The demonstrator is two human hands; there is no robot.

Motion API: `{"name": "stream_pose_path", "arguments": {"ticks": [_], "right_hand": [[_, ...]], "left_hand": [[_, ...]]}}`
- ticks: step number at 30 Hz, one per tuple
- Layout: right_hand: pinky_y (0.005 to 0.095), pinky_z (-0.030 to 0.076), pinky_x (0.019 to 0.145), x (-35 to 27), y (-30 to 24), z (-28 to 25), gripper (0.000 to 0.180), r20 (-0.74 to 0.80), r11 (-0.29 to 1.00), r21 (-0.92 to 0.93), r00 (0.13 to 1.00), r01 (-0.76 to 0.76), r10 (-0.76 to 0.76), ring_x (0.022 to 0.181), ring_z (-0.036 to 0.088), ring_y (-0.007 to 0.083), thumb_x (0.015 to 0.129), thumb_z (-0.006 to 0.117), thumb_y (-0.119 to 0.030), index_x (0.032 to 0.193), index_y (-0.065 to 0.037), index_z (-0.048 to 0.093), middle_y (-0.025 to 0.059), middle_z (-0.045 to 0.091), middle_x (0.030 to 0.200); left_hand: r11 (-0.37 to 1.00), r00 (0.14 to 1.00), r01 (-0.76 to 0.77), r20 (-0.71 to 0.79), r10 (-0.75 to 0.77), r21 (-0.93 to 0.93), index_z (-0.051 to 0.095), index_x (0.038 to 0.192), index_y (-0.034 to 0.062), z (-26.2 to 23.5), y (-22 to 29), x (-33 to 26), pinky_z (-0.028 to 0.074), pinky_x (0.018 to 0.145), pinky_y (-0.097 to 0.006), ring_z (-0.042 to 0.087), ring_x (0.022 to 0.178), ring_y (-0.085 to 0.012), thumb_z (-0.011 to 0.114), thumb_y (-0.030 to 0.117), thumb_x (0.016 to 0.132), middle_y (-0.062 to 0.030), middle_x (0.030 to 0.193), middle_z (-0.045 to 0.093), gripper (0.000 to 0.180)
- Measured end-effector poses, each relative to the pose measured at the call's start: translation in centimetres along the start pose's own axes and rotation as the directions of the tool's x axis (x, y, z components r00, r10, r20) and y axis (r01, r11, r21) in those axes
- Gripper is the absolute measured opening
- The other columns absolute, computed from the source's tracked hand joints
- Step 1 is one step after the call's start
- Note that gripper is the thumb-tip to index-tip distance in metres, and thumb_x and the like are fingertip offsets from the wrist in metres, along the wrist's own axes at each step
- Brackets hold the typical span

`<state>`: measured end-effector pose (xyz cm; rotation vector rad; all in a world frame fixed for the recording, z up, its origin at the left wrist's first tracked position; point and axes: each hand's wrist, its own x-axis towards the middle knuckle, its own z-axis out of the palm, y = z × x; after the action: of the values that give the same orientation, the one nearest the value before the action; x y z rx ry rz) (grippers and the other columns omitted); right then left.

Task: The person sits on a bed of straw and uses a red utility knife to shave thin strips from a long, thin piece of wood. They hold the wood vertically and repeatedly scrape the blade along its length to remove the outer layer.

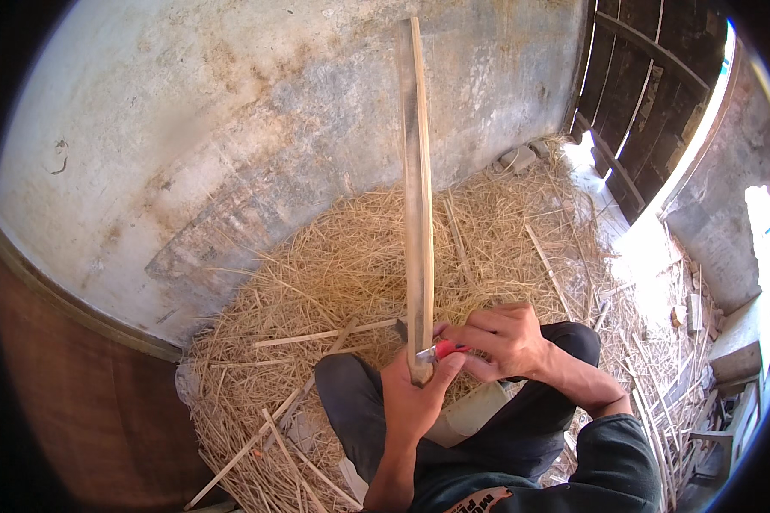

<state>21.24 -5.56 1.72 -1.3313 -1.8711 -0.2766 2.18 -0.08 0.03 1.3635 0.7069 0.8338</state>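
A long, narrow piece of wood (417, 197) stands almost upright before me, leaning away toward the wall. Around its lower end my left hand (409, 400) is closed, the thumb reaching to the right. My right hand (506, 340) grips a small tool with a red handle (451, 348), just right of the wood. The tool's metal end meets the wood a little above its bottom tip. Fingers cover part of the tool, so its exact kind is unclear. A dark pointed piece (400, 328) shows at the wood's left edge.
I sit cross-legged on straw (334, 256) strewn with thin wooden strips (257, 449). A stained wall (257, 111) rises ahead. A brown panel (85, 368) stands left; a dark plank door (650, 94) hangs far right. Blocks (736, 342) lie at the right edge.
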Motion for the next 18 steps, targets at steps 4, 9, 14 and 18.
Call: {"name": "stream_pose_path", "arguments": {"ticks": [4, 9, 14, 18], "right_hand": [[0.0317, 0.048, 0.047, 0.04, -0.08, -0.11, 0.036, -0.008, 1.0, -0.006, 1.0, -0.008, 0.008, 0.051, 0.061, 0.0175, 0.074, 0.082, -0.021, 0.109, -0.015, 0.083, -0.0023, 0.058, 0.068], [0.0312, 0.048, 0.047, 0.25, -0.13, -0.13, 0.036, -0.021, 1.0, -0.003, 1.0, -0.007, 0.007, 0.051, 0.06, 0.0166, 0.075, 0.084, -0.024, 0.11, -0.015, 0.083, -0.0028, 0.057, 0.068], [0.0311, 0.047, 0.047, 0.47, -0.38, -0.34, 0.036, -0.016, 1.0, -0.012, 1.0, -0.007, 0.007, 0.051, 0.059, 0.0163, 0.077, 0.086, -0.026, 0.111, -0.016, 0.083, -0.0029, 0.057, 0.068], [0.0315, 0.047, 0.048, 0.41, -0.52, -0.45, 0.035, 0.005, 0.999, -0.042, 1.0, -0.008, 0.008, 0.051, 0.059, 0.017, 0.078, 0.087, -0.028, 0.11, -0.015, 0.083, -0.0027, 0.057, 0.067]], "left_hand": [[1.0, 1.0, -0.018, 0.01, 0.018, 0.02, 0.069, 0.129, -0.0048, -0.12, -0.13, -0.16, 0.056, 0.085, -0.026, 0.066, 0.096, -0.0077, 0.084, 0.021, 0.099, -0.0042, 0.104, 0.076, 0.043], [1.0, 1.0, -0.024, -0.008, 0.024, -0.01, 0.071, 0.128, -0.0045, 0.06, 0.04, -0.21, 0.051, 0.076, -0.024, 0.061, 0.088, -0.0049, 0.081, 0.031, 0.101, -0.0006, 0.1, 0.074, 0.046], [0.999, 0.999, 0.046, 0.026, -0.045, -0.017, 0.068, 0.132, -0.0043, -0.32, 0.17, -0.46, 0.055, 0.085, -0.026, 0.065, 0.096, -0.0073, 0.078, 0.025, 0.103, -0.0029, 0.106, 0.076, 0.042], [0.998, 0.998, 0.058, 0.017, -0.058, -0.039, 0.069, 0.132, -0.0036, -0.26, 0.2, -0.6, 0.052, 0.079, -0.025, 0.062, 0.09, -0.0052, 0.078, 0.025, 0.104, 0.0, 0.099, 0.073, 0.041]]}}
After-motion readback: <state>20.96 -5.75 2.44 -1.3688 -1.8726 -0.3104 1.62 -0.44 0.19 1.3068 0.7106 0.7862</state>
